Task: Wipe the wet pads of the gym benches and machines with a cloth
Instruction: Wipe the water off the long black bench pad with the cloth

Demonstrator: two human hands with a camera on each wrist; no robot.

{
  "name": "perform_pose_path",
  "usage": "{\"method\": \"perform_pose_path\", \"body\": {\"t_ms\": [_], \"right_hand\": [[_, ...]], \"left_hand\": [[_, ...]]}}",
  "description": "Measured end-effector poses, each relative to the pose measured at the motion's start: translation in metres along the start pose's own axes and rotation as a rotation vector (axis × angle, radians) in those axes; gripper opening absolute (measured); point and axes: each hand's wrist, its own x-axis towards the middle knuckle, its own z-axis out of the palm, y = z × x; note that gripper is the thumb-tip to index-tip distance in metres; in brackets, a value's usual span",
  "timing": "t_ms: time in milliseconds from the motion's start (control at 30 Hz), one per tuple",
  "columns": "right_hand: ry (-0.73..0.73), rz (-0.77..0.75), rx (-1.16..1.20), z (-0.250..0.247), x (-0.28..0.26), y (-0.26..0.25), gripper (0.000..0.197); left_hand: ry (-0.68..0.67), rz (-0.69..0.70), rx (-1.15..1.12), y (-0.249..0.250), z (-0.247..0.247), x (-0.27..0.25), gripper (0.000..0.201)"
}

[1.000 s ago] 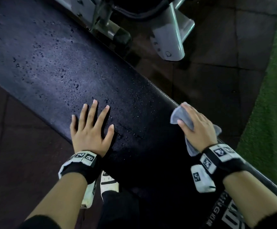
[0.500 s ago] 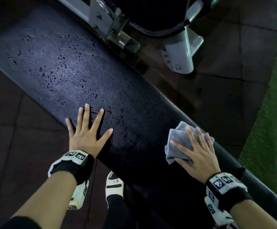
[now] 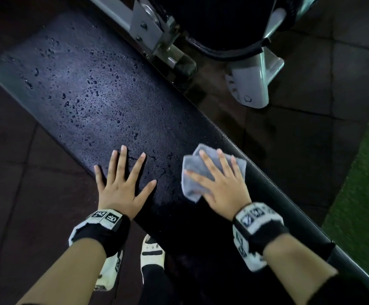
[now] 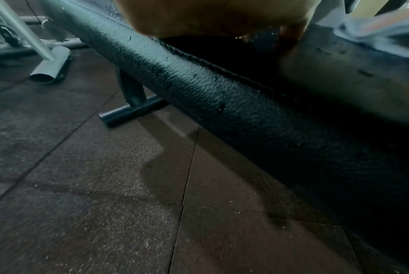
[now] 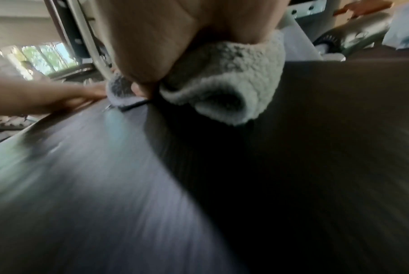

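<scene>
Grey terry cloth lies bunched under your right hand, fingers spread flat on it, on the wet black pad; your left hand rests splayed beside it. The left wrist view shows the pad's beaded edge. In the right wrist view the cloth looks soft and limp; press through the palm.

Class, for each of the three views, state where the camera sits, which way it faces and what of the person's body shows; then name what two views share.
Head: above, looking down on bench pad, left hand, right hand, cloth.
Left wrist: low beside the pad's edge, facing floor; palm at top.
Right wrist: skimming the pad, facing along it; palm on cloth.
Shared: the cloth, in all three.
</scene>
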Motion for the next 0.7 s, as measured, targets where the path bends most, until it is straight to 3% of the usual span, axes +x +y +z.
{"method": "perform_pose_path", "body": {"t_ms": [100,167,233,333,500,700], "right_hand": [[-0.034,0.090,0.015,-0.015,0.044,0.031,0.057],[-0.069,0.191,0.142,-0.014,0.043,0.058,0.057],[-0.052,0.261,0.246,-0.011,0.019,0.075,0.055],[-0.022,0.233,0.140,-0.003,-0.042,0.078,0.056],[-0.002,0.059,-0.004,0.016,-0.113,0.031,0.069],[-0.044,-0.009,0.101,0.006,-0.046,-0.038,0.057]], "left_hand": [[-0.003,0.002,0.012,-0.001,0.000,0.001,0.071],[-0.010,0.000,0.022,-0.002,-0.001,0.001,0.071],[-0.017,-0.009,0.028,-0.002,-0.001,0.001,0.072],[-0.020,-0.015,0.025,0.000,0.000,0.001,0.072],[-0.032,-0.020,0.016,0.000,-0.001,0.002,0.072],[-0.051,-0.029,0.021,0.000,-0.002,0.003,0.073]]}}
